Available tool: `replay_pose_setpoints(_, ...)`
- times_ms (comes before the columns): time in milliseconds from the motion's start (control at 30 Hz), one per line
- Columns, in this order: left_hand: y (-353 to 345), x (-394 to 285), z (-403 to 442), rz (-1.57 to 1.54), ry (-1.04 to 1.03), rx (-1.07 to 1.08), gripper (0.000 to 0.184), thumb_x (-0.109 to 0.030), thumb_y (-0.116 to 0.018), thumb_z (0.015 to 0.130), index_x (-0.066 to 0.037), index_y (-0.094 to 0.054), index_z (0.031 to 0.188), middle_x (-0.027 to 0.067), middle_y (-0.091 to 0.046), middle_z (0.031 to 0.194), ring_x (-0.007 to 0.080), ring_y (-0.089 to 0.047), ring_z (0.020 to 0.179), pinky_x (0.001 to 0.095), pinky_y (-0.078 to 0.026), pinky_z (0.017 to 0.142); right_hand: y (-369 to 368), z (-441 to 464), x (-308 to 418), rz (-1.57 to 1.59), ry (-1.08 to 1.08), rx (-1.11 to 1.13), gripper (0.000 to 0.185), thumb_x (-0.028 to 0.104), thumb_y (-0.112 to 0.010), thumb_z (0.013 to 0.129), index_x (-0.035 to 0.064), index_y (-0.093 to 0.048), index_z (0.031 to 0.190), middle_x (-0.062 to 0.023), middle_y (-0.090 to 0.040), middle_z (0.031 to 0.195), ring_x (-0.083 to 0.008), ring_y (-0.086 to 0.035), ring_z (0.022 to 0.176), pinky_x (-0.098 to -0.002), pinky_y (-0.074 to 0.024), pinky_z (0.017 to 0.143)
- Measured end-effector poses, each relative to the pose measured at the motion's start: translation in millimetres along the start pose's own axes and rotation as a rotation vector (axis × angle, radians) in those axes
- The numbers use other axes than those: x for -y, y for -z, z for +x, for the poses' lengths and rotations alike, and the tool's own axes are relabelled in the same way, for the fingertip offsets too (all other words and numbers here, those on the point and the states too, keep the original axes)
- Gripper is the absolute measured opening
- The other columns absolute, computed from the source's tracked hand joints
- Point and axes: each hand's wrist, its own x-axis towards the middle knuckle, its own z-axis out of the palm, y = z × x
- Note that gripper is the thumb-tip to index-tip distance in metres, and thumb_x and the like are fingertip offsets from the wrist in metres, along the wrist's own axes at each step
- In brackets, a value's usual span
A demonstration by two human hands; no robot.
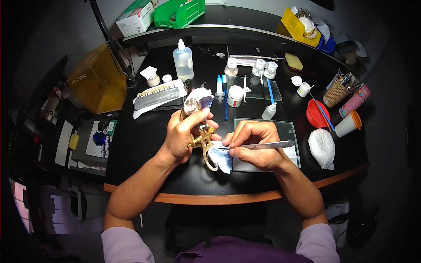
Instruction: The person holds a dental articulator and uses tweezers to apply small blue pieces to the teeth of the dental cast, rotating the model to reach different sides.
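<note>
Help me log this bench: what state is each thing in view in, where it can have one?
Left hand: closed around the brass frame
Right hand: pinching the metal tool
Brass frame: held, seemingly opened out
Metal tool: held
Large clear bottle: upright, capped
Labelled jar: upright, lidded
Small jar by the red bowl: seemingly open
Woven holder: filled
Green bin: open-topped

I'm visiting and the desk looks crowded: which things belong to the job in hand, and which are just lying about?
Belonging to the job:
brass frame with pale casts, in the left hand
metal tool, in the right hand

Probably just lying about:
pink container
white cup
green bin
</note>
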Motion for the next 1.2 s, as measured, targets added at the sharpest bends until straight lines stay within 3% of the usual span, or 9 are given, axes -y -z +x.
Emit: replay_pose_setpoints(1200,0.4,1.3,1.0,-0.011,-0.010,0.021,0.031,-0.026,-0.064,0.092,0.002,-0.058,0.103,0.0164,-0.068,0.084,0.0291,-0.071,0.067,0.0371,-0.061,0.064,-2.9,-2.3,-1.1,0.020,-0.033,-0.002,0.009,-0.009,-0.074,0.077,-0.0033,-0.068,0.081,-0.0144,-0.069,0.091,-0.0169,-0.068,0.086,-0.0294,-0.0552,0.077)
